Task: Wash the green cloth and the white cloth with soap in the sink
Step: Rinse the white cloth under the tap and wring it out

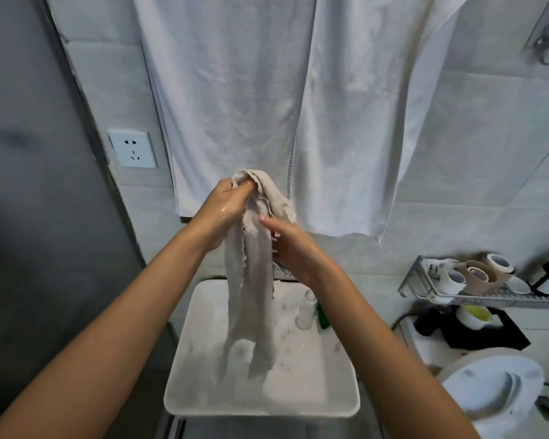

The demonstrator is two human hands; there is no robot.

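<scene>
Head view, looking down over a white rectangular sink. The white cloth is held up above the basin as a long, wet, twisted strip; its upper end is bunched at about 12 o'clock of the sink, and its lower end hangs down to the middle of the basin, just over the sink floor, though contact there cannot be made out. The left hand is seen at the top of the strip, at 11 o'clock of the frame centre; its fingers are curled round the bunched upper end, which is gripped. The right hand is placed lower, at the 3 o'clock side of the strip; the thumb is laid against the front of the fabric and the fingers are wrapped behind it, so that the strip is clasped. Both forearms are extended from 7 and 5 o'clock. A green object, partly hidden by the right forearm, is seen at 2 o'clock of the sink, beside a pale bottle; whether it is the green cloth cannot be told. A large white towel is hung on the wall at 12 o'clock; a wall socket is set at 10 o'clock; a wire shelf carrying rolls of tape is fixed at 3 o'clock.
</scene>
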